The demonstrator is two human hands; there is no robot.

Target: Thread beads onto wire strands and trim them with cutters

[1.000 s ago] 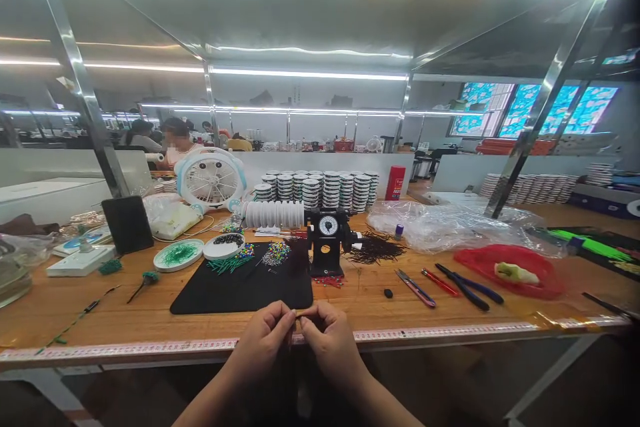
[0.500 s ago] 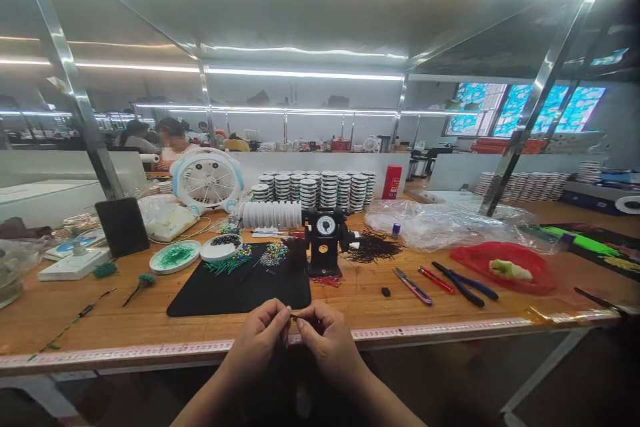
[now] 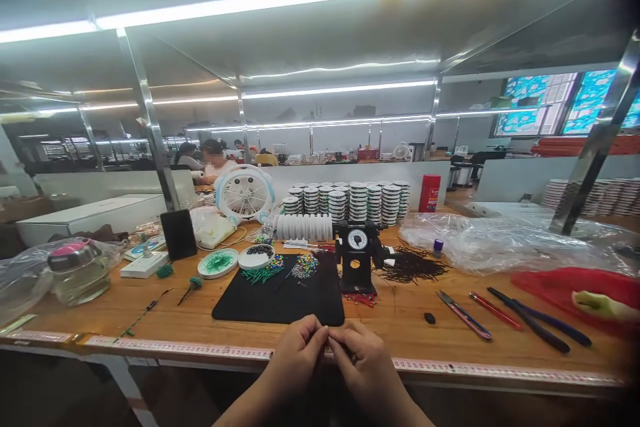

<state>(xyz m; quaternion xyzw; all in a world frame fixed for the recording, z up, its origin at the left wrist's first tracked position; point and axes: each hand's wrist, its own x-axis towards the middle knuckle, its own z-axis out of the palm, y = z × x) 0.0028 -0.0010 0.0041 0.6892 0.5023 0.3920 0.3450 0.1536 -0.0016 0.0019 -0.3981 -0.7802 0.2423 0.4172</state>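
Note:
My left hand (image 3: 296,357) and my right hand (image 3: 367,361) meet at the front edge of the wooden workbench (image 3: 190,323), fingertips pinched together on a tiny thin piece I cannot make out. Both hands hover just in front of a black mat (image 3: 283,297). On the mat's far side lie coloured beads (image 3: 305,265) and green bead sticks (image 3: 256,275). A black winding device with a dial (image 3: 357,257) stands right of the mat.
Two small dishes (image 3: 218,262) sit left of the mat, a white fan (image 3: 244,192) and stacked spools (image 3: 350,200) behind. Cutters and pliers (image 3: 500,313) lie to the right, near a red bag (image 3: 575,287) and clear plastic. A jar (image 3: 79,270) stands far left. People work behind.
The view has swung to the left and tilted slightly, so the bench contents sit further right in frame. My hands stay pinched together at the bench edge.

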